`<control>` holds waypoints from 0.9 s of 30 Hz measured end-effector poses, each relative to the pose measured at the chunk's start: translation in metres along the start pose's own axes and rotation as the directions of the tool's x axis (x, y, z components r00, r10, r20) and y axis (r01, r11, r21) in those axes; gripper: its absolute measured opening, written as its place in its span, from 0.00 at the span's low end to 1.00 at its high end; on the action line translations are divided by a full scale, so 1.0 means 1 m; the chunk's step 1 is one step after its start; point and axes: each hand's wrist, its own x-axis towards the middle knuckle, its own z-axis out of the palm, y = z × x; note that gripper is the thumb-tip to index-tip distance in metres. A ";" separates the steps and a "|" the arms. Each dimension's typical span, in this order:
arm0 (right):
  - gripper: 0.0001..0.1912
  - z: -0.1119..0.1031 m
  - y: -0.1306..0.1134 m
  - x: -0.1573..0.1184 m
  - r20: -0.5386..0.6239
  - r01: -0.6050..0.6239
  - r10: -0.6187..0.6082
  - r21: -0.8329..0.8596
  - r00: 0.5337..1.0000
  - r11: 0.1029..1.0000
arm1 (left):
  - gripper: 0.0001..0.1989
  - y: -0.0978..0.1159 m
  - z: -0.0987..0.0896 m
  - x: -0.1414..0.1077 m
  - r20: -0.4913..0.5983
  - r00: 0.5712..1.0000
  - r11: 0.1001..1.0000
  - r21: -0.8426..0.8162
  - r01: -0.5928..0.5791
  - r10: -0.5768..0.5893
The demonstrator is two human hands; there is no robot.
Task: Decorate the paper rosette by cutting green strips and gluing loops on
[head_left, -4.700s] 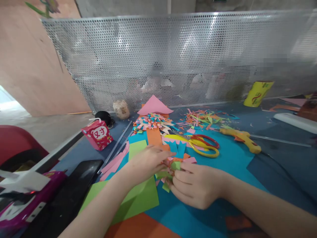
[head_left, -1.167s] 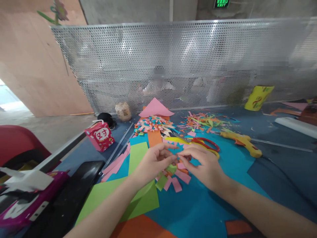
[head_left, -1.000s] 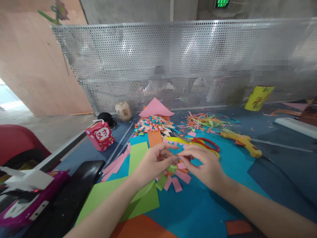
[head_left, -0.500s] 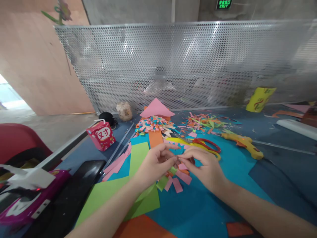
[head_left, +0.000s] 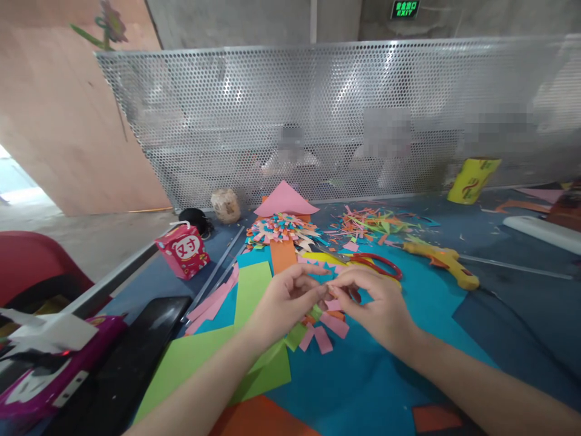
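My left hand and my right hand meet fingertip to fingertip above a blue paper sheet. Both are closed in a pinch; whatever lies between the fingertips is too small or too hidden to name. Just below them, small pink paper strips and a green piece fan out on the blue sheet, partly covered by my hands. Beyond my fingers lie red-handled scissors. A cluster of multicoloured fringed paper sits by an orange strip. Light green paper extends under my left forearm.
A yellow glue gun lies to the right, its cord trailing forward. Paper shreds are heaped behind the scissors. Leftward are a red carton, a black phone-like slab and a purple power strip. A perforated metal screen borders the back.
The view has shifted slightly, moving the background a little to the left. Both hands keep nearly the same pinched pose, with only a slight shift of the right fingertips.
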 end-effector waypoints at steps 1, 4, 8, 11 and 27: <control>0.05 -0.001 0.001 0.000 -0.023 -0.027 0.027 -0.014 0.999 1.000 | 0.13 0.001 0.001 0.000 -0.008 1.000 1.000 -0.007 0.003 -0.003; 0.04 -0.003 0.002 0.001 -0.056 -0.077 0.075 -0.032 0.996 0.997 | 0.13 0.004 0.001 -0.001 -0.011 1.000 1.000 -0.021 -0.007 0.006; 0.04 -0.001 0.001 0.000 0.008 -0.031 0.031 -0.017 0.999 0.999 | 0.13 0.000 -0.003 -0.001 -0.020 1.000 1.000 0.005 -0.014 0.014; 0.04 0.000 0.001 0.000 0.004 -0.003 0.003 0.020 1.000 1.000 | 0.14 -0.003 -0.005 0.000 -0.021 1.000 1.000 0.022 -0.004 0.005; 0.04 -0.005 0.004 0.003 0.021 -0.175 0.174 0.124 0.985 0.977 | 0.17 0.000 0.001 -0.002 0.037 0.999 0.999 -0.009 -0.035 0.035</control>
